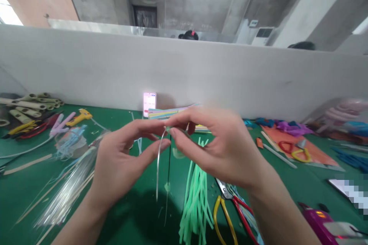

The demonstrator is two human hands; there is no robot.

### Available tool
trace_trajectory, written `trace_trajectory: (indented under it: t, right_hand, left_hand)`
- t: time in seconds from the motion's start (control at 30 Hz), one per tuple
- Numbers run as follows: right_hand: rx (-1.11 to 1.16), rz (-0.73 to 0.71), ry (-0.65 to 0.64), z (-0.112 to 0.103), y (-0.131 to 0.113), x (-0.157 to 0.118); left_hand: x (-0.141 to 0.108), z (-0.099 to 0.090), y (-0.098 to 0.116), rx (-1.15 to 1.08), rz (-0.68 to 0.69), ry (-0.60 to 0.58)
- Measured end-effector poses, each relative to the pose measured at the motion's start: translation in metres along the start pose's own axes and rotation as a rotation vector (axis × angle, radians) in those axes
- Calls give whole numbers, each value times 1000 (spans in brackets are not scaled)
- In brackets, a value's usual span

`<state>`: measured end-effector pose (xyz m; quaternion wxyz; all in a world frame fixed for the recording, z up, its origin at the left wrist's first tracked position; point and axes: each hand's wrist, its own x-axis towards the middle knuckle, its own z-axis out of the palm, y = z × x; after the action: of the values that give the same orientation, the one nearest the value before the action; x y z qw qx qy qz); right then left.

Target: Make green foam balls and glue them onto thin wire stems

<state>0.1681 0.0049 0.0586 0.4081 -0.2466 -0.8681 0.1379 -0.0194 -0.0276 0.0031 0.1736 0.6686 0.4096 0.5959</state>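
In front of me, both hands meet fingertip to fingertip over the table. My left hand (123,157) is closed, its index finger and thumb at the upper end of a thin whitish strip (158,172) that hangs down in a slight curve. My right hand (214,141) pinches beside it, thumb and fingers together on a small greenish piece (169,128), mostly hidden by the fingertips. A thin dark wire (169,162) runs downward below the pinch. Beneath my right hand lies a bundle of bright green strips (197,203).
Scissors (225,206) with yellow and red handles lie right of the bundle. Clear strips (64,187) and a yellow glue gun (80,116) are on the left. A phone (150,103) leans on the white partition (184,72). Bamboo pieces (31,107) are piled far left.
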Motion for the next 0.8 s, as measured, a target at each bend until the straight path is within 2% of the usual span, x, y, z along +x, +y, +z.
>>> trace_trajectory:
  t: [0.07,0.23,0.43,0.53,0.7,0.8]
  right_hand:
    - [0,-3,10,3,-2,0]
    - [12,-13,-27,3,-6,2]
    - [-59,55,-27,-7,-19,1]
    - [-77,43,-14,-7,-24,1]
    - [-21,-3,41,4,-17,4]
    - [-10,40,124,5,-7,-8]
  left_hand:
    - [-1,5,1,-12,-14,52]
    - [-3,5,-1,-85,-41,10]
    - [-14,8,1,-12,11,158]
    - [-17,6,1,-31,41,220]
    - [-10,1,-2,-56,-3,173]
    - [-2,0,-2,-103,-47,174]
